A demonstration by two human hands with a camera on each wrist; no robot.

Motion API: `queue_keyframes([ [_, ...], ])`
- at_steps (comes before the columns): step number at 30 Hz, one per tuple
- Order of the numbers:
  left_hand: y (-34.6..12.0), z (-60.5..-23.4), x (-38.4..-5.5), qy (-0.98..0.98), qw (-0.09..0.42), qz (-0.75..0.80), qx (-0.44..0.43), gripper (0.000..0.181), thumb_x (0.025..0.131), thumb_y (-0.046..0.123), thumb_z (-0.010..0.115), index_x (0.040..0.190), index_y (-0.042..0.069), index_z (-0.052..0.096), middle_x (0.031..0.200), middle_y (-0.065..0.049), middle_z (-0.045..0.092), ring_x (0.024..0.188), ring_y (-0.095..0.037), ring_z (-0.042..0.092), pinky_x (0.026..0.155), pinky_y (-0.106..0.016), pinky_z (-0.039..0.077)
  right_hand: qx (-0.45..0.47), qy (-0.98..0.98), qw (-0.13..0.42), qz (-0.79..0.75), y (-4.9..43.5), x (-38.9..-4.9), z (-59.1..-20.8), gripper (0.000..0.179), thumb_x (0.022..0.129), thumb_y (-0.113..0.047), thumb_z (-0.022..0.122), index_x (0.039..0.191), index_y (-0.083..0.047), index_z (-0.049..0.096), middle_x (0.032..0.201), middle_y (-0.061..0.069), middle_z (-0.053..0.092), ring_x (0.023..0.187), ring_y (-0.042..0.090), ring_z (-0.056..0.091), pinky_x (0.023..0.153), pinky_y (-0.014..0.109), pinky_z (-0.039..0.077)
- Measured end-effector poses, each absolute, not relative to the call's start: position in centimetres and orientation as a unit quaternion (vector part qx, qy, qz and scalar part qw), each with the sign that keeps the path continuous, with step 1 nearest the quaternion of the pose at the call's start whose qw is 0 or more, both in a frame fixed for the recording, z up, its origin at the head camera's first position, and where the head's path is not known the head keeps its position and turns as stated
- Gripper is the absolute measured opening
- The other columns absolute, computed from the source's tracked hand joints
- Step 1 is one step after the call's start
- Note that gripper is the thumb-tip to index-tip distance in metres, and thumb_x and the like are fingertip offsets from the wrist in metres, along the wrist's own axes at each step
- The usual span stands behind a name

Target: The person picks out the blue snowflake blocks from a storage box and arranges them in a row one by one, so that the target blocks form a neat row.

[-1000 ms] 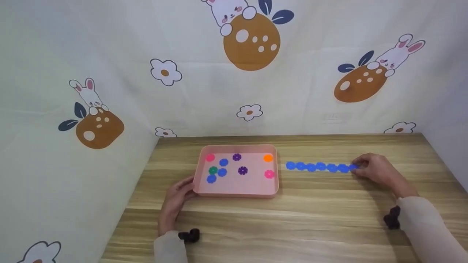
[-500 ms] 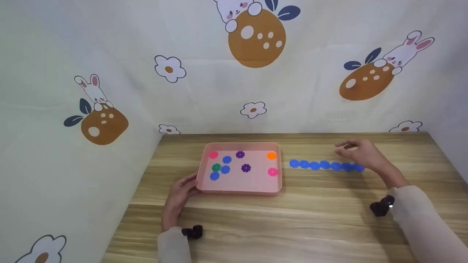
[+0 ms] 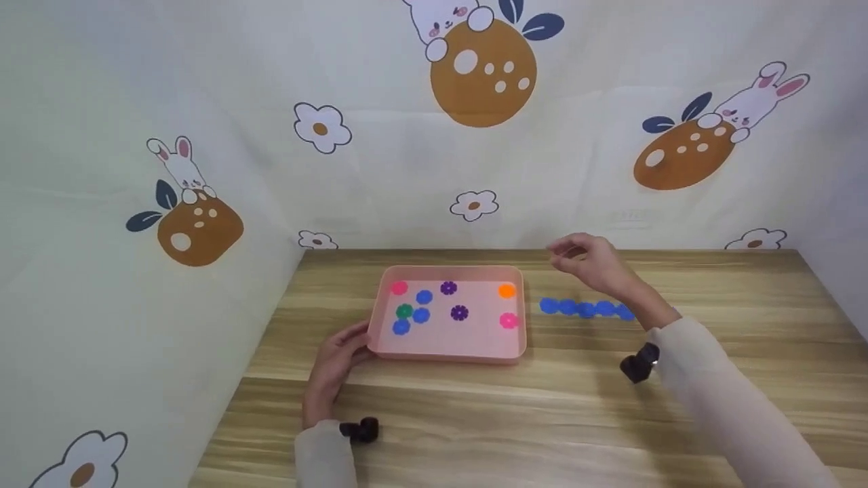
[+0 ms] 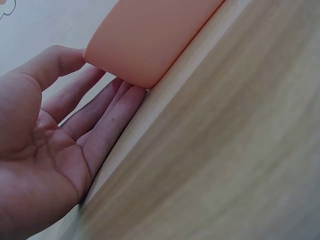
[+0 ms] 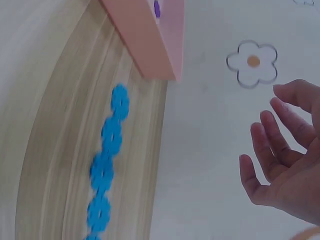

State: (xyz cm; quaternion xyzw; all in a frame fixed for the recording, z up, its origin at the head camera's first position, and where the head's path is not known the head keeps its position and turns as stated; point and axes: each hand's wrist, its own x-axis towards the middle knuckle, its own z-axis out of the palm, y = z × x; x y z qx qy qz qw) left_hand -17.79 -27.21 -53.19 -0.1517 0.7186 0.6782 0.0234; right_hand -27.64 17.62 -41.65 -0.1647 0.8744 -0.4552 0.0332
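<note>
My left hand (image 3: 335, 366) rests against the near left corner of a pink tray (image 3: 447, 358). In the left wrist view its fingers (image 4: 107, 117) reach nearly straight to the tray's outer wall, one digit at the rim and others low by the tabletop. My right hand (image 3: 597, 263) hovers above the table, right of the tray, with fingers loosely bent and nothing between them. Beneath its wrist lies a row of linked blue flower-shaped discs (image 3: 586, 309), its right end hidden by the forearm. In the right wrist view the blue discs (image 5: 102, 171) stretch toward the tray.
Inside the tray lie loose flower discs: several blue ones (image 3: 421, 315), a green one (image 3: 404, 311), two purple ones (image 3: 459, 312), an orange one (image 3: 506, 291) and two pink ones (image 3: 508, 320). A patterned cloth (image 3: 380, 176) hangs behind the wooden table (image 3: 468, 413).
My right hand has let go of the right end of the blue row, lifted and moved left toward the tray. My left hand stays at the tray's corner; the view has shifted slightly.
</note>
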Motion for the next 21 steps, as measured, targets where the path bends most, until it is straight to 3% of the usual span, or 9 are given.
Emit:
queue_keyframes([
  [7,-27.2,-53.4,-17.9,0.712,0.015,0.688,-0.142,0.038,0.097,0.013,0.064,0.135,0.007,0.063,0.138,-0.019,0.063,0.109,-0.022,0.070,0.092,-0.034,0.061,-0.169,0.867,0.077,-0.462,12.6,-28.1,-41.8,0.032,0.094,-0.011,0.069,0.125,-0.003,0.068,0.125,0.019,0.066,0.111,0.032,0.062,0.092,0.036,0.060],
  [11,-27.1,-53.4,-18.0,0.706,0.012,0.694,-0.144,0.039,0.096,0.012,0.066,0.134,0.005,0.063,0.135,-0.019,0.064,0.106,-0.021,0.071,0.090,-0.034,0.062,-0.174,0.860,0.092,-0.470,10.0,-28.4,-42.6,0.030,0.093,-0.010,0.069,0.123,-0.004,0.069,0.125,0.019,0.067,0.110,0.031,0.062,0.089,0.034,0.060],
  [15,-26.9,-53.3,-18.0,0.714,0.022,0.682,-0.156,0.039,0.096,0.019,0.067,0.134,0.011,0.064,0.136,-0.015,0.065,0.109,-0.021,0.071,0.093,-0.033,0.060,-0.176,0.858,0.099,-0.472,7.6,-28.5,-44.0,0.029,0.093,-0.011,0.071,0.121,-0.003,0.071,0.121,0.018,0.068,0.107,0.029,0.063,0.084,0.031,0.060],
  [21,-27.2,-53.2,-18.0,0.714,0.025,0.681,-0.161,0.040,0.096,0.021,0.068,0.134,0.012,0.064,0.138,-0.015,0.063,0.109,-0.021,0.070,0.094,-0.033,0.060,-0.154,0.875,0.109,-0.446,4.6,-28.4,-45.7,0.030,0.093,-0.019,0.072,0.121,-0.007,0.071,0.120,0.010,0.070,0.108,0.025,0.062,0.087,0.033,0.058],
])
